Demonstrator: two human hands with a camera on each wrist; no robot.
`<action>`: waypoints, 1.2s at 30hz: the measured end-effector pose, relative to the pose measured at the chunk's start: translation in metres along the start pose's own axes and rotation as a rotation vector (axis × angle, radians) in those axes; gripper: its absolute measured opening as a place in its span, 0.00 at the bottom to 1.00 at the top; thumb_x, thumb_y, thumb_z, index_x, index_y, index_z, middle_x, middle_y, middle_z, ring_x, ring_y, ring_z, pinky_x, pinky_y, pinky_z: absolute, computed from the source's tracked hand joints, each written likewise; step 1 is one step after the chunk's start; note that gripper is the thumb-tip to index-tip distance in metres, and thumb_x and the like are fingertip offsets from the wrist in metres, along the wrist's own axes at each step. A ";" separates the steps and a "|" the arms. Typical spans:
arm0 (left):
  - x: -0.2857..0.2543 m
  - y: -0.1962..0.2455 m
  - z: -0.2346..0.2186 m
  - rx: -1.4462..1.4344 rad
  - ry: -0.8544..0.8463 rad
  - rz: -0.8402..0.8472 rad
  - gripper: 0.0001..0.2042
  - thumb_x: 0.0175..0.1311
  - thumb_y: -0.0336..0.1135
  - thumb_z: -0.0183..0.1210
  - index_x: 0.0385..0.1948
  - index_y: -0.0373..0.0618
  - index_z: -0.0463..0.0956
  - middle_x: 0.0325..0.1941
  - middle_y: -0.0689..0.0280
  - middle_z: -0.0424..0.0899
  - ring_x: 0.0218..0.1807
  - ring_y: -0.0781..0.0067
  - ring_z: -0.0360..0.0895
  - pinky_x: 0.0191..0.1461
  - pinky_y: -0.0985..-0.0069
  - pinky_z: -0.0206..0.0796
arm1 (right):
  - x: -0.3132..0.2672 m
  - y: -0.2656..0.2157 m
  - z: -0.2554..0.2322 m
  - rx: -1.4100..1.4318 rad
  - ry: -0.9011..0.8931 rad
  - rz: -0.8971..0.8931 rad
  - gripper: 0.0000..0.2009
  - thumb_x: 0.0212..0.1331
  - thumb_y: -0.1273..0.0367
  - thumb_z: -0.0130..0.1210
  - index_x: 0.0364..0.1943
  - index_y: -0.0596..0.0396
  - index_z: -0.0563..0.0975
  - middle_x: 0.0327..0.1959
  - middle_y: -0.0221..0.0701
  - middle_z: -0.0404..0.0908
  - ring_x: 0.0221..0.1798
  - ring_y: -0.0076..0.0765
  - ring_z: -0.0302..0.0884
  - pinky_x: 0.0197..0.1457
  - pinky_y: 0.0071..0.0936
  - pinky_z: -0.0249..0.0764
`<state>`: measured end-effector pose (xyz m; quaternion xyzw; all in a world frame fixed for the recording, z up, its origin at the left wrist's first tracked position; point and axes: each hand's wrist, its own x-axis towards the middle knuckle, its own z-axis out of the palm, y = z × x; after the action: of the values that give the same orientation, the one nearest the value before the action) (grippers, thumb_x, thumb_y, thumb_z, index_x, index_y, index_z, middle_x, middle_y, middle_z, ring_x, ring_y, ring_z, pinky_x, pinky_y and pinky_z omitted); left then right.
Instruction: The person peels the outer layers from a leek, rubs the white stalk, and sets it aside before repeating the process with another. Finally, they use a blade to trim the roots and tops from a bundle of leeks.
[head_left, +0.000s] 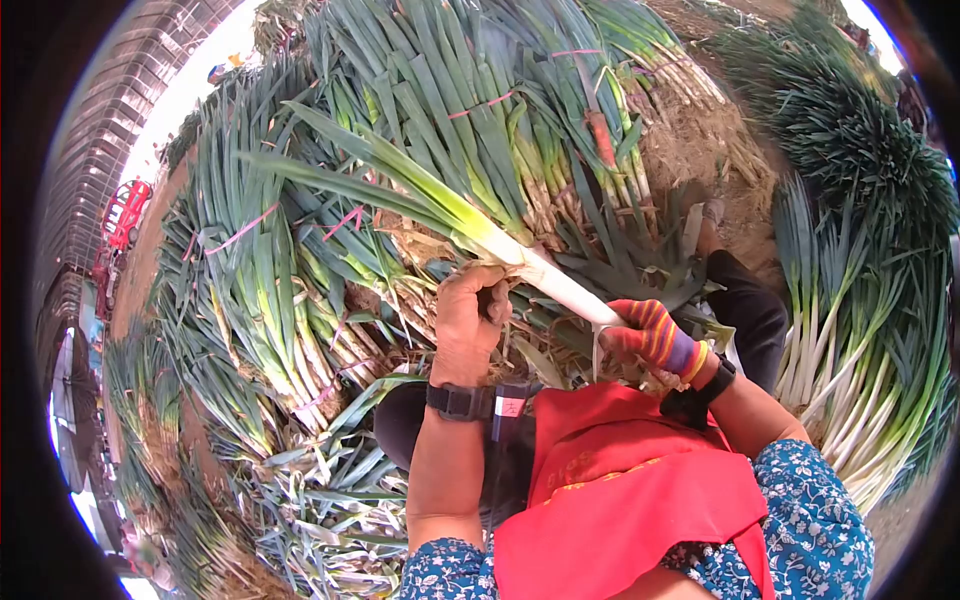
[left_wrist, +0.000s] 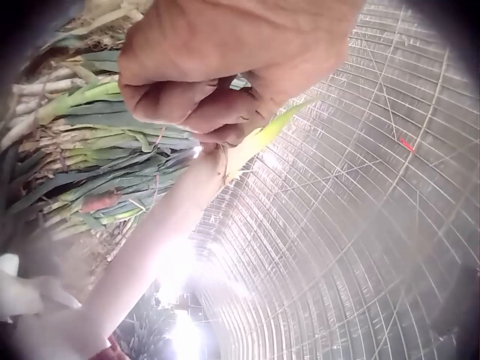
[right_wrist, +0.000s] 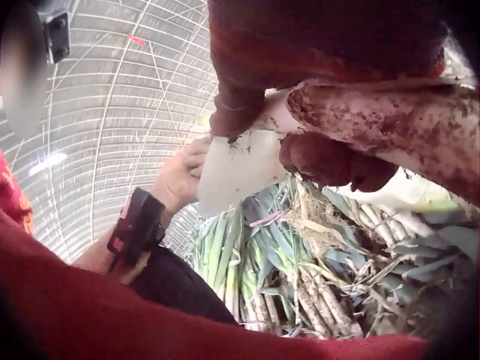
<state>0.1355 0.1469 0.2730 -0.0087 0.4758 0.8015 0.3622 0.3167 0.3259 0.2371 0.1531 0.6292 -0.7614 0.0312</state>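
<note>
One leek (head_left: 570, 288) lies slantwise across the front of the body, its green leaves pointing up and left. My bare left hand (head_left: 470, 315) has its fingers curled at the upper end of the white shaft, where the leaves begin. In the left wrist view those curled fingers (left_wrist: 206, 105) pinch at the leek's outer layer (left_wrist: 229, 154). My right hand (head_left: 655, 338), in a striped knit glove, grips the lower white end. Below it a thin pale strip (head_left: 597, 358) hangs down. Dirt-specked fingers (right_wrist: 330, 159) of the right hand show close up in the right wrist view.
Banded bundles of leeks (head_left: 470, 110) are heaped in front and to the left. More leeks (head_left: 840, 320) lie at the right. Loose leaf scraps (head_left: 330, 520) cover the ground at lower left. A red apron (head_left: 630, 470) covers the lap.
</note>
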 end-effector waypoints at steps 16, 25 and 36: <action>0.000 -0.009 -0.010 -0.017 -0.110 0.338 0.09 0.60 0.36 0.58 0.35 0.41 0.73 0.32 0.67 0.80 0.32 0.74 0.77 0.34 0.77 0.68 | 0.008 0.008 0.017 0.179 -0.136 0.142 0.21 0.50 0.63 0.64 0.45 0.59 0.74 0.27 0.25 0.76 0.23 0.17 0.69 0.24 0.18 0.65; 0.009 -0.014 0.004 -0.221 -0.162 0.345 0.09 0.60 0.36 0.57 0.36 0.41 0.75 0.32 0.66 0.80 0.30 0.74 0.76 0.36 0.77 0.69 | 0.007 0.003 0.023 0.376 -0.160 0.095 0.20 0.49 0.59 0.64 0.40 0.59 0.75 0.22 0.27 0.74 0.17 0.19 0.67 0.19 0.18 0.61; 0.016 -0.017 0.030 -0.088 0.079 0.241 0.07 0.58 0.29 0.53 0.34 0.36 0.73 0.26 0.63 0.78 0.20 0.73 0.73 0.22 0.77 0.67 | 0.014 -0.002 0.027 0.431 0.073 -0.015 0.18 0.53 0.66 0.61 0.46 0.59 0.71 0.21 0.22 0.71 0.17 0.15 0.62 0.18 0.16 0.57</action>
<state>0.1435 0.1836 0.2707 0.0010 0.4517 0.8583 0.2436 0.2975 0.3020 0.2393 0.1792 0.4534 -0.8725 -0.0307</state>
